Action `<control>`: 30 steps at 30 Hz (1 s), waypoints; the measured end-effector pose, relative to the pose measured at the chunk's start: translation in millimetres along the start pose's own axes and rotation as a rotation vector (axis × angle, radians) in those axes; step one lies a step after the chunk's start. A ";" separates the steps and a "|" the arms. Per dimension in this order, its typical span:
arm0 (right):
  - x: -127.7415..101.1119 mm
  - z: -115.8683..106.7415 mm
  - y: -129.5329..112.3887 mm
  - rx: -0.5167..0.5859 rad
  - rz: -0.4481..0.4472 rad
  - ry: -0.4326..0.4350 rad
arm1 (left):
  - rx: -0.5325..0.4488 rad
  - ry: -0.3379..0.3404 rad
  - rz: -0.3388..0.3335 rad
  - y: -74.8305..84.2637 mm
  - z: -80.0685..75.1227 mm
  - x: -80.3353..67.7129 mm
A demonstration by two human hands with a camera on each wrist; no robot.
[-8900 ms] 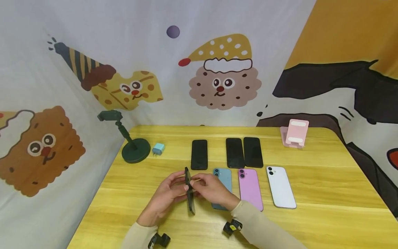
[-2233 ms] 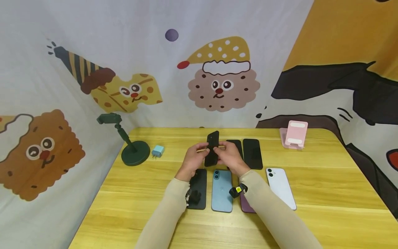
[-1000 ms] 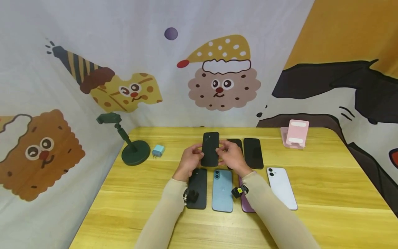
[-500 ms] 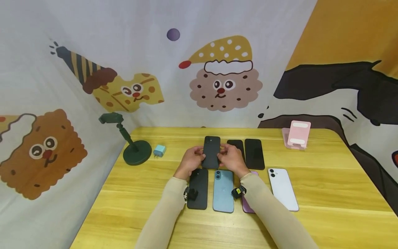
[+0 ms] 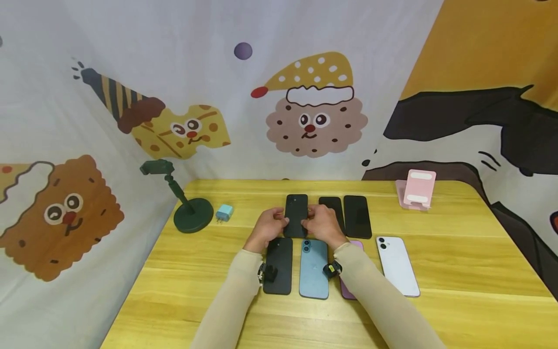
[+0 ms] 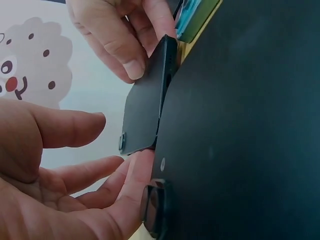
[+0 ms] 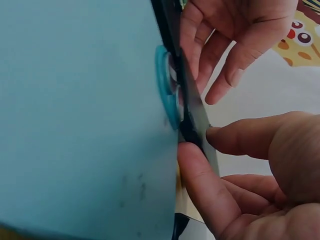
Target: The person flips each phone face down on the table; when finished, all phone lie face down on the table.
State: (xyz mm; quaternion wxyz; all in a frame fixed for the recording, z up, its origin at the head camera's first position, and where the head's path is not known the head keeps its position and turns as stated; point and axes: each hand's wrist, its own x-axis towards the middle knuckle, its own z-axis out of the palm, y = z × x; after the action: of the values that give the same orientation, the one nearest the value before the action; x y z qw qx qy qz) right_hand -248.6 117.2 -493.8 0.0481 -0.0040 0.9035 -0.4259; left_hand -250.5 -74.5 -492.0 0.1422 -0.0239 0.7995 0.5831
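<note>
- Black phone (image 5: 296, 214), head view: held camera side up at its long edges between left hand (image 5: 267, 230) and right hand (image 5: 321, 224), low over the yellow table (image 5: 457, 271) at the left end of the back row, beside two dark phones lying screen up (image 5: 345, 215). Front row just below the hands: another black phone, back up (image 5: 279, 265), a blue phone (image 5: 313, 268), a purple phone (image 5: 347, 291) mostly under the right sleeve, a white phone (image 5: 397, 265). Green stand (image 5: 188, 212), small blue charger (image 5: 224, 212) and pink phone holder (image 5: 417, 188) well apart from the work.
- Left wrist view: same held phone (image 6: 146, 110) seen edge-on, tilted, near end seemingly not yet flat. Left fingers (image 6: 95, 172) loosely spread about its near corner, one touching the edge; right fingertips (image 6: 134, 70) pinching the far edge. Front-row black phone (image 6: 240, 125) filling the right of the picture.
- Right wrist view: thin dark edge (image 7: 192, 107) pinched between right thumb (image 7: 205, 187) and forefinger; left fingers (image 7: 230, 55) curled just behind it. Blue phone's back (image 7: 80, 120) close to the lens.
- Step, by judgement: setting the phone down, flipped back up, in its row slot. Next move calls for lowering it flat, squaring it with its neighbours, then easing both grips off sideways without nudging the front row.
</note>
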 end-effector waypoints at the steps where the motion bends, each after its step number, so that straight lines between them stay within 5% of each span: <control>1: -0.6 -0.5 -0.9 -0.006 0.004 -0.006 | 0.000 0.000 -0.002 0.3 -0.3 -0.6; 17: -5.5 -7.5 -1.0 0.015 0.011 -0.034 | 0.009 0.006 -0.005 3.0 -3.6 -4.1; 30: -9.1 -36.2 13.3 0.050 -0.069 0.079 | -0.074 -0.002 0.144 21.5 20.3 -6.6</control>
State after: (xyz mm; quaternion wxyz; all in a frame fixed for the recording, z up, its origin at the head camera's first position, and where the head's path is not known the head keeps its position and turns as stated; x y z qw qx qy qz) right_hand -242.3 153.9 -480.5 -0.0023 -0.0168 0.8930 -0.4498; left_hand -244.5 -49.4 -476.0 0.0996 0.0289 0.7769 0.6210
